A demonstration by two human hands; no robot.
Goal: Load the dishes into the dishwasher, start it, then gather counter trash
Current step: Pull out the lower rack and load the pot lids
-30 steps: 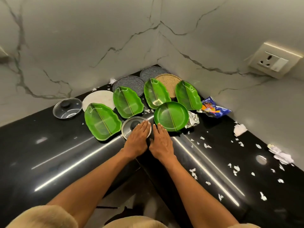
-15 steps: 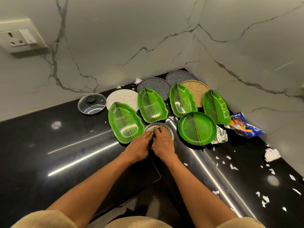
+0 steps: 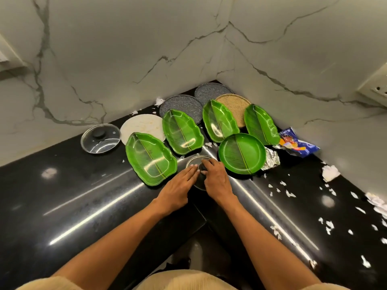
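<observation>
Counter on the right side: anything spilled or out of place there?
Yes. Torn white paper scraps litter the black counter, with crumpled foil and a blue snack wrapper beside the round green plate.

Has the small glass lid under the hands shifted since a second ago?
No. The small glass lid still sits between the leaf-shaped plate and the round green plate.

A glossy black L-shaped worktop (image 3: 69, 206) fills the corner beneath grey-veined marble walls (image 3: 125, 49). A wall socket (image 3: 374, 86) sits at the right edge.
</observation>
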